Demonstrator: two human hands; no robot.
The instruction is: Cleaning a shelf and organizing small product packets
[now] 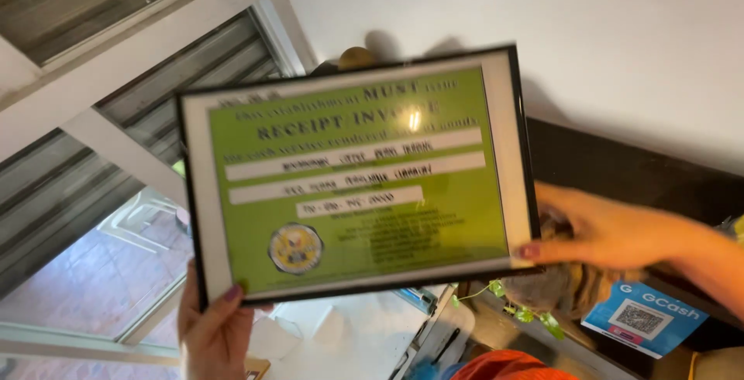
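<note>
you hold the framed green certificate (353,175) up in the air before the white wall (542,24), its long axis running left to right and tilted, right end higher. your left hand (211,327) pinches its lower left corner, thumb on the front; your right hand (601,233) pinches the lower right edge, above the blue sign (643,316).

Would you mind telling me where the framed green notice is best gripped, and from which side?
Grip the framed green notice by its thin black border at the two lower corners, coming in from each side. It is wide, flat and glazed, so thumbs belong on the pale margin. The left hand and right hand hold it this way.
</note>
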